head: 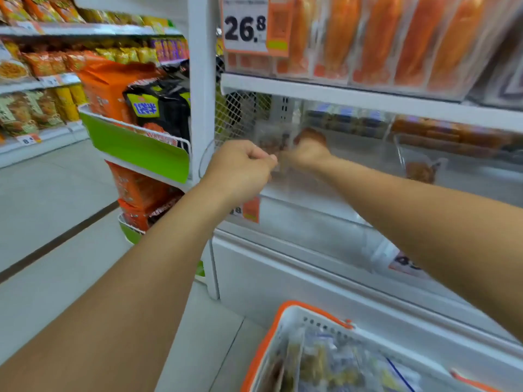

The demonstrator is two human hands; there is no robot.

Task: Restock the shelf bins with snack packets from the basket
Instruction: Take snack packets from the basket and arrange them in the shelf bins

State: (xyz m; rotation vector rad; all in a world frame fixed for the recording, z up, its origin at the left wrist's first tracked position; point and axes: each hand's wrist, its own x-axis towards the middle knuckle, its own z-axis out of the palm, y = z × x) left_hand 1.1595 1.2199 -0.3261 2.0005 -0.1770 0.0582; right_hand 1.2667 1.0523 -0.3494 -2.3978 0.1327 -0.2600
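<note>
Both my arms reach into a clear plastic shelf bin on the middle shelf. My left hand is curled, pinching the edge of a clear snack packet with brown contents. My right hand grips the same packet from the right, deeper in the bin; its fingers are partly hidden. A similar brown packet lies in the neighbouring bin to the right. The white basket with an orange rim sits at the bottom, holding several snack packets.
The shelf above carries orange packets and a price tag reading 26.8. A white upright post stands left of the bin. A green-fronted rack with orange and black bags hangs at the left. More snack shelves line the far left aisle.
</note>
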